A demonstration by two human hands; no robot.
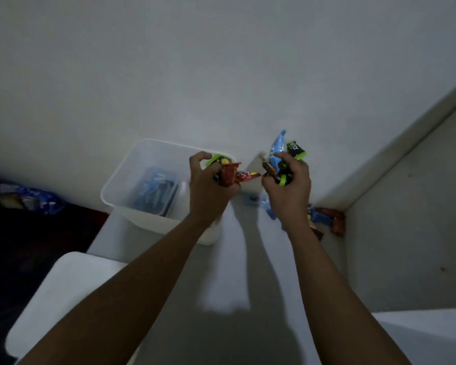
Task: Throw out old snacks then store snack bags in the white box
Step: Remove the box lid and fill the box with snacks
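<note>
A white translucent box (121, 180) stands open on a white surface against the wall, with blue snack bags (156, 192) lying inside. My left hand (208, 185) grips a bunch of small red and green snack bags (231, 172) just over the box's right rim. My right hand (290, 188) holds another bunch of blue, green and brown snack bags (281, 151) to the right of the box. More snack bags (327, 218) lie loose on the surface in the corner beneath my right hand.
A white lid or panel (58, 291) lies at the lower left. Blue packets (29, 200) sit on a dark area at the far left. A side wall (406, 206) closes off the right.
</note>
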